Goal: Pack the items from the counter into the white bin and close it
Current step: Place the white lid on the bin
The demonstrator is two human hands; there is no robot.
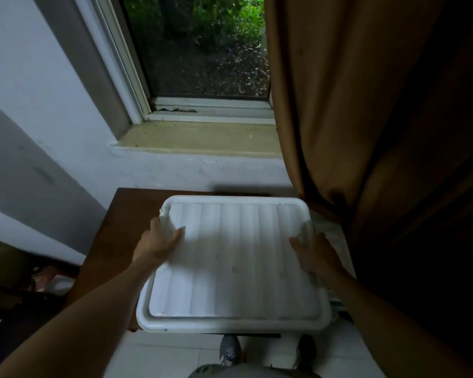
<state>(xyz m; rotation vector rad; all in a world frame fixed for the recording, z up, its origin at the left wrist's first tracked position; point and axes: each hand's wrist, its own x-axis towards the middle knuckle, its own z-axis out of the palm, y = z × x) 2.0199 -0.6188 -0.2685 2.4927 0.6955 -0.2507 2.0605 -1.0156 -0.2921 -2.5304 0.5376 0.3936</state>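
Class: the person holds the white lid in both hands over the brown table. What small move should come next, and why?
Probably ease the lid slightly rightward. The left hand and right hand grip its side edges, and a strip of the white bin shows past the lid's right edge, so they seem not yet lined up.

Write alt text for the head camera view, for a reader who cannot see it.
A person's left hand and right hand grip the side edges of a white ribbed lid over a brown table. Behind the table is a window looking onto greenery, with a brown curtain hanging at the right.
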